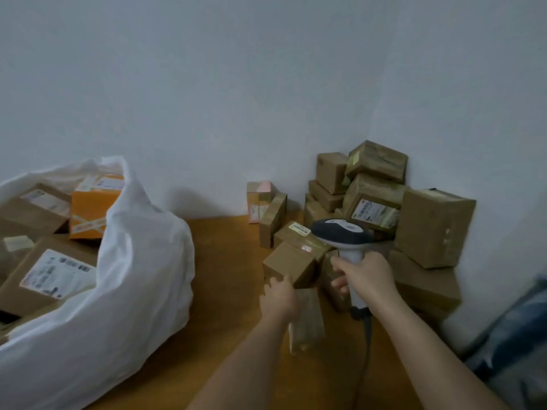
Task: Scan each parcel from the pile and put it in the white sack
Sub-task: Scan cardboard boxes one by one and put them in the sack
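Gripping a box (288,266) at the pile's (384,208) front edge with left hand (278,295), right hand (365,276) wrapped round scanner (340,235), sack (124,276) far left, labels blurred, fingertips hidden.

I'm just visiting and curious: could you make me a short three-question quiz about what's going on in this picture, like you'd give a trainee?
1. True or false: the right hand holds the scanner.
2. Which parcel stands out by colour inside the white sack? A) orange B) green C) black
3. What is the left hand gripping?

Key
1. True: its fingers wrap the scanner's handle.
2. A: the orange box sits among brown ones in the sack.
3. A small brown box at the front of the parcel pile, held by its near corner.
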